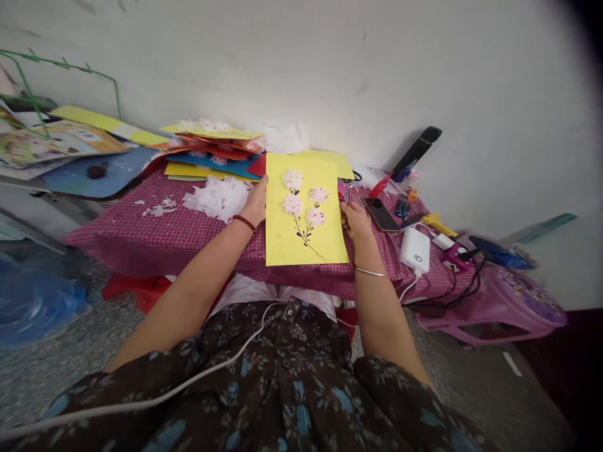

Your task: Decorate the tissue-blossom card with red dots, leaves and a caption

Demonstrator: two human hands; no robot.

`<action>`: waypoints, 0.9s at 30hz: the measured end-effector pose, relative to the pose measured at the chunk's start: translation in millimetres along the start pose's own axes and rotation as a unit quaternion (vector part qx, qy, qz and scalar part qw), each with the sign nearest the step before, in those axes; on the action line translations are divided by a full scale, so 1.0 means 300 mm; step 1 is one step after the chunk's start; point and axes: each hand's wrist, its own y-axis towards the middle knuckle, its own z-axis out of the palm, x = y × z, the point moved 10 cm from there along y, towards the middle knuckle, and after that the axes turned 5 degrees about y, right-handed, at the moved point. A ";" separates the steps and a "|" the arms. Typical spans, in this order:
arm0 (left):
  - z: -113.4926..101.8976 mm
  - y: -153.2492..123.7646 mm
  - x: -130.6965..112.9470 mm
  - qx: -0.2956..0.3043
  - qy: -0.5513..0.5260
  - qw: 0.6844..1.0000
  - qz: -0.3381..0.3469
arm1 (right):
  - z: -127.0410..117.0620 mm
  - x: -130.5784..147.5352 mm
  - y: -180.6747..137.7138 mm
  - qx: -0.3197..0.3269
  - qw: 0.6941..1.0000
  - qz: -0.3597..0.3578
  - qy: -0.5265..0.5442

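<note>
A yellow sheet of paper [280, 245] is raised upright in front of me, decorated with several fluffy white flowers [293, 205] with red specks, drawn brown stems and dark blue leaves. My left hand [255, 204] grips its left edge, the fingers partly hidden behind the sheet. At the right edge, my right hand [357, 220] is closed, with a slim pen-like stick [350, 194] rising from between the fingers. White tissue scraps [217, 199] lie beside my left hand, and a smartphone [381, 214] is just right of my right hand.
The table has a red checked cloth [155, 229]. At the back left are stacked coloured sheets [221, 164] with paper flowers. To the right are a white power bank [415, 249], cables, a purple socket block [456, 257] and a pink stool [499, 307]. A pale wall stands behind.
</note>
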 end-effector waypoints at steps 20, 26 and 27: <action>0.007 -0.003 -0.002 0.002 -0.021 1.000 -0.004 | 0.010 -0.007 -0.001 0.013 1.000 -0.003 -0.005; -0.002 0.012 0.007 0.009 -0.019 1.000 -0.004 | 0.011 -0.010 0.006 0.011 1.000 -0.006 -0.002; -0.003 0.013 0.008 0.009 -0.018 1.000 -0.004 | 0.011 -0.010 0.006 0.011 1.000 -0.006 -0.002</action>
